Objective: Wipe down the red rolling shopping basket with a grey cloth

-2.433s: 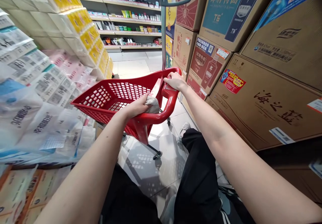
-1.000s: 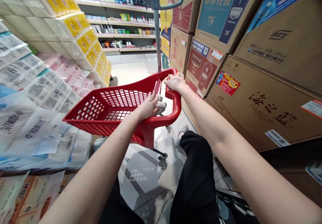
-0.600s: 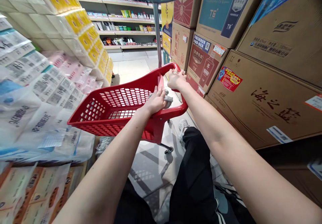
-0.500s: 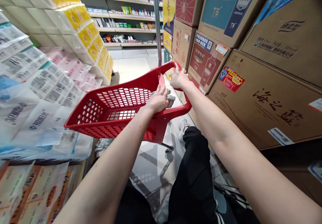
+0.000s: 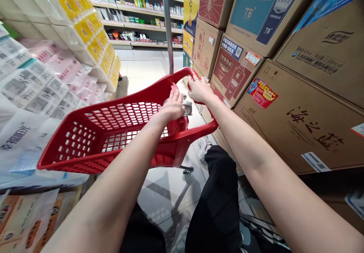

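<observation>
A red plastic shopping cart (image 5: pixel 196 131) with a mesh basket stands in front of me, its basket pointing left. My left hand (image 5: pixel 174 104) is closed on a crumpled grey cloth (image 5: pixel 187 106) at the rear panel of the basket. Its fingertips rest near a lighter red edge of that panel. Farther right, my right hand (image 5: pixel 200 89) grips the far part of the cart's red handle frame, with its fingers curled around it. The inside of the basket shows only bare mesh where my left arm does not hide it.
Stacked cardboard cartons (image 5: pixel 295 120) line the right side closely. Packs of tissue paper (image 5: pixel 85 29) are piled on the left. A metal pole (image 5: pixel 168 29) rises beyond the cart. Shelves of goods (image 5: pixel 136 25) stand across the tiled floor (image 5: pixel 142 71). A caster (image 5: pixel 187 169) shows below the basket.
The cart's basket has swung left and nearer in the view. My left hand has shifted left with the cloth, while my right hand stays on the handle frame.
</observation>
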`<state>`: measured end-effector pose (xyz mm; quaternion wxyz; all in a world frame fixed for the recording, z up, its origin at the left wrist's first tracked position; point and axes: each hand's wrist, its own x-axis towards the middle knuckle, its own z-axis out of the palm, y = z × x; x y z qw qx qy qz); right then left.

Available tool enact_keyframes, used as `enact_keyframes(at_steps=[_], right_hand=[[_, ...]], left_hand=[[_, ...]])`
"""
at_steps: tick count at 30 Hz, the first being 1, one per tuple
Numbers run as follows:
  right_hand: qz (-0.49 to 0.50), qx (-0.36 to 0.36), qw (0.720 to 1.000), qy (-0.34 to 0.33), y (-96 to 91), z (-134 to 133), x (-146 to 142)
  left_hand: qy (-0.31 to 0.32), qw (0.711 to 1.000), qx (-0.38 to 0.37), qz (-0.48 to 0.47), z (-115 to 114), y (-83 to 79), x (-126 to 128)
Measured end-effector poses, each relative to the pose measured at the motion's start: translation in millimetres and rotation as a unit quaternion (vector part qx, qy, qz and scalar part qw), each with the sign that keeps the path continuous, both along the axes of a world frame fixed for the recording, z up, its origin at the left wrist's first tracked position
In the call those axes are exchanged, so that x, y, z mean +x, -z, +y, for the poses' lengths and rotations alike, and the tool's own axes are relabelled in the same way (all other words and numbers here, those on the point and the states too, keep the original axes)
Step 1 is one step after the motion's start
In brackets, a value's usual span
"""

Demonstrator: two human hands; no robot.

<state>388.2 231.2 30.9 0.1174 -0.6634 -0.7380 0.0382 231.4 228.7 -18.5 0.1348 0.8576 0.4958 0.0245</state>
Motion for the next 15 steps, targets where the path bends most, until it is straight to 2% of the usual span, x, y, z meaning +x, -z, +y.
enact_keyframes(at_steps=[4, 7, 10, 15], right_hand=[[-0.024, -0.003, 1.000, 0.006, -2.7, -2, 0], [-0.045, -0.006, 0.999, 0.002, -5.6, -6, 0], [-0.057, -0.017, 0.998, -0.001, -7.3, -9, 0], [-0.072, -0.019, 0.997, -0.009, -8.2, -14, 0]], left_hand=[[0.095, 0.995, 0.026, -0.033, -46, 5.6, -20], [0.106, 0.993, 0.030, -0.038, -60, 7.2, -26], [0.077, 0.996, 0.029, -0.023, -41, 7.0, -20], [-0.023, 1.000, 0.005, -0.021, 20, 6.2, 2]])
